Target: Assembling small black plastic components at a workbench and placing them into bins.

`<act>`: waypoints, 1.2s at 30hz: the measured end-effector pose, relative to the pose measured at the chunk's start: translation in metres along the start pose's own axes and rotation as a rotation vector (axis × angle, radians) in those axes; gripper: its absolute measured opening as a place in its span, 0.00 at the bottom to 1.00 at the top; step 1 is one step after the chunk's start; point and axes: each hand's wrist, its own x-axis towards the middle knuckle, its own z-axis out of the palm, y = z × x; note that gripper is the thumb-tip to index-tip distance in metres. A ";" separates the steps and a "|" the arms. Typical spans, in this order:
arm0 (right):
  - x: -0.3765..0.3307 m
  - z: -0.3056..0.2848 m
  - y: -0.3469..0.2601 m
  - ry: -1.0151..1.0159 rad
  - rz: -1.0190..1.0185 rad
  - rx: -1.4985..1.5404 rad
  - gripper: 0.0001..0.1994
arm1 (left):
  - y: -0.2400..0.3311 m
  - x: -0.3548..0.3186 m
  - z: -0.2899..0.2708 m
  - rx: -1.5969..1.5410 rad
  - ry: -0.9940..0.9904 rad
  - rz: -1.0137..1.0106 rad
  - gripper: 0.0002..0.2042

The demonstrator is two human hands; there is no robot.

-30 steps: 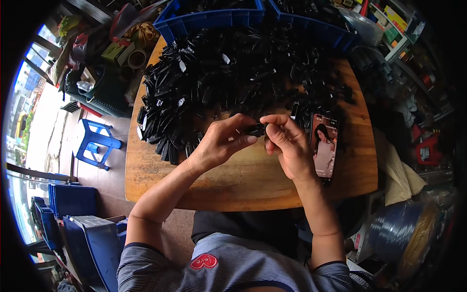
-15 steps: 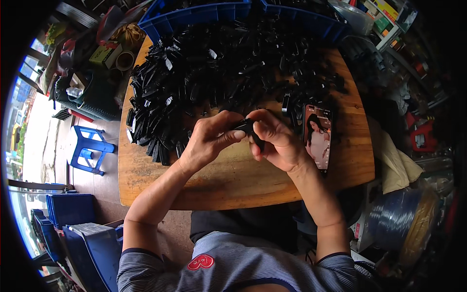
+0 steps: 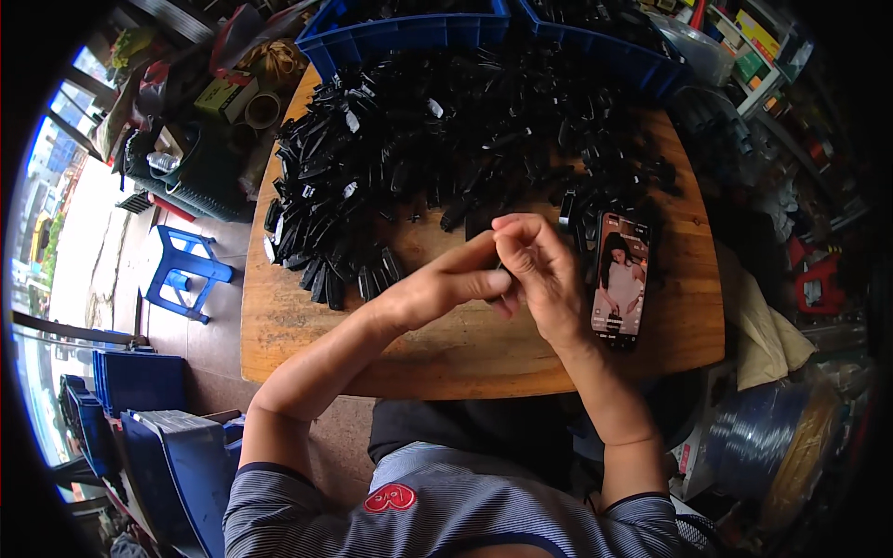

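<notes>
My left hand (image 3: 445, 286) and my right hand (image 3: 542, 284) meet over the front half of the wooden table (image 3: 419, 363). Their fingers are closed around a small black plastic part, which they hide almost wholly. The left thumb points across at the right palm, and the right fingers curl over the left fingertips. Beyond the hands spreads a large heap of similar black parts (image 3: 400, 153), long and narrow, some with shiny faces. A phone (image 3: 619, 284) with a lit screen showing a person lies just right of my right hand.
Two blue bins (image 3: 409, 35) holding black parts line the far edge. Left on the floor stands a blue stool (image 3: 189, 272), with stacked blue crates (image 3: 139, 381) nearer. At right are a pale cloth (image 3: 772, 344) and a wrapped spool (image 3: 758, 423).
My hands have drawn closer together and shifted slightly right, and the black part between them is now mostly covered. The whole view has shifted a little.
</notes>
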 end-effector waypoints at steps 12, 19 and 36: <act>0.007 -0.024 -0.003 0.273 -0.229 -0.221 0.07 | 0.083 0.077 -0.160 0.820 0.596 0.322 0.19; 0.012 -0.011 0.016 0.132 -0.542 -1.235 0.14 | 0.060 0.101 -0.195 1.866 0.599 -0.173 0.15; 0.003 -0.005 0.008 0.018 -0.247 -0.930 0.16 | 0.044 -0.057 -0.055 1.180 0.309 0.225 0.14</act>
